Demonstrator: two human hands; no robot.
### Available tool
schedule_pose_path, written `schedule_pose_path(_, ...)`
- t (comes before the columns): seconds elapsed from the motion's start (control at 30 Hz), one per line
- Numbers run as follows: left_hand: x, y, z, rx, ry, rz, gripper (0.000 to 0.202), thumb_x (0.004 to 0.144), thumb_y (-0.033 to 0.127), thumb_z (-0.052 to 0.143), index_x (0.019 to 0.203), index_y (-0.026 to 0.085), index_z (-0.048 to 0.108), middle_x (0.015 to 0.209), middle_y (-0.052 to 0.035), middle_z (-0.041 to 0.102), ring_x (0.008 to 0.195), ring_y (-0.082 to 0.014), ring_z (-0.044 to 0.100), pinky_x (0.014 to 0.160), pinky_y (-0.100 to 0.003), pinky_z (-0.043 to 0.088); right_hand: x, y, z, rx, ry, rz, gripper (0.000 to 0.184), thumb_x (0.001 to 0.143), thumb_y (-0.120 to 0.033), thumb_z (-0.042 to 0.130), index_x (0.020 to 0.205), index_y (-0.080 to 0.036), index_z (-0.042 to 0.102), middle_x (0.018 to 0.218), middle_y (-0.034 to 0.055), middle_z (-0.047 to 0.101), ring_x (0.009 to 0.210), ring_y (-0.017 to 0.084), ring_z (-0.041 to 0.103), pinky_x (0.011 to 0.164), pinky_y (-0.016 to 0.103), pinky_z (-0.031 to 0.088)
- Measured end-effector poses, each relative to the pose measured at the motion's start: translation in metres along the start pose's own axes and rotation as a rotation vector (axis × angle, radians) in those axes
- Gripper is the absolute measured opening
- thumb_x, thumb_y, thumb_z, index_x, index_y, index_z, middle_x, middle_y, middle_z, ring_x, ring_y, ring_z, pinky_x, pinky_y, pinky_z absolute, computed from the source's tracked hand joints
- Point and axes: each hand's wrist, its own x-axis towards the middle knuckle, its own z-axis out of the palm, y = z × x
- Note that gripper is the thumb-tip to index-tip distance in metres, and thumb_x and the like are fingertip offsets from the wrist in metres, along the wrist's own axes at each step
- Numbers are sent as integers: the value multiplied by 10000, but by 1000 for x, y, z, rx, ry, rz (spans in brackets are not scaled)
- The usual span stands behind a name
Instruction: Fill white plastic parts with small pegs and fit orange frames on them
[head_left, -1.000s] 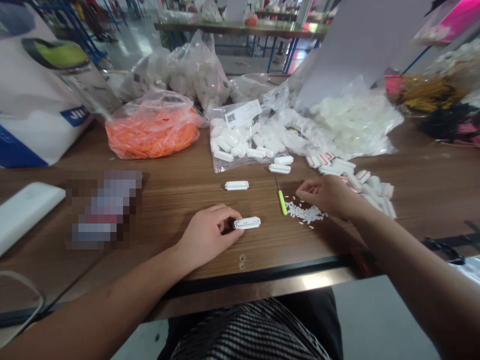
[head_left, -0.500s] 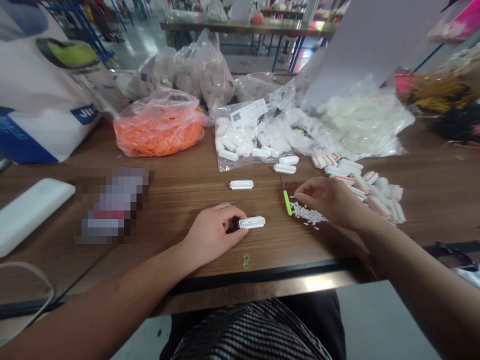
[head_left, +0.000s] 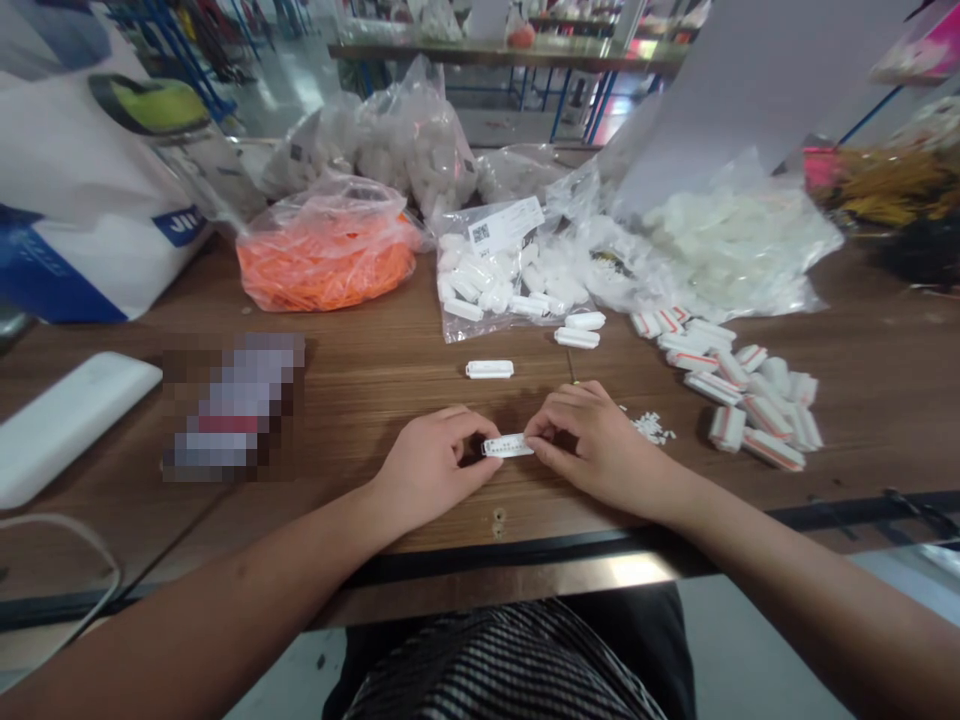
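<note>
My left hand pinches the left end of a small white plastic casing, which has a row of tiny holes along its face. At the casing's other end, my right hand has thumb and forefinger pressed together against it; whatever lies between those fingertips is hidden. Behind the right hand a pile of tiny white pegs shows in part. A hook tool is mostly covered by that hand, with only its thin shaft showing. Another white casing lies farther back.
Two white casings lie before a clear bag of white casings. Several white pieces with orange strips are heaped at right. A bag of orange strips, a blurred-out object and a long white case are at left.
My right hand has moved left from the peg pile, where it pinched a small white peg, to the casing's right end. My left hand keeps its grip on the casing.
</note>
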Motion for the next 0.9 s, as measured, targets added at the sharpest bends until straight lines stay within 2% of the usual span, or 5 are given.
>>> schedule_pose_path(0.23,0,1,-1,-9,-7,-14,89,764,205,680,851,210,697,661,48,531,540,-86,445,566,-228,355,-1,-5,0,-95,50,-69,186,888,-195,537,732,-187,638,680,4,618,706,156,528,756,335,335)
schedule_pose_path(0.5,0,1,0,-34,10,-11,79,765,199,679,841,211,700,639,55,498,511,-78,417,537,-219,338,-13,-10,10,-469,237,-397,246,888,-169,498,739,-148,692,611,25,607,670,172,508,823,371,360)
schedule_pose_path(0.67,1,-1,-1,-14,9,7,80,766,193,685,843,212,694,633,56,499,522,-84,427,548,-222,348,-13,-6,1,-253,207,-261,233,885,-199,504,835,-180,730,667,23,671,683,167,569,802,374,379)
schedule_pose_path(0.8,1,-1,-2,4,0,3,84,760,203,693,843,209,687,659,52,532,524,-83,438,558,-227,360,-8,32,-24,-77,276,32,220,864,-258,532,845,-202,743,764,30,721,727,170,632,732,334,422)
schedule_pose_path(0.9,1,-1,-2,7,-2,5,88,767,214,685,855,212,687,677,48,546,520,-81,442,555,-227,361,-5,64,-39,-112,144,209,192,797,-276,566,734,-214,735,704,9,714,652,158,629,628,288,435)
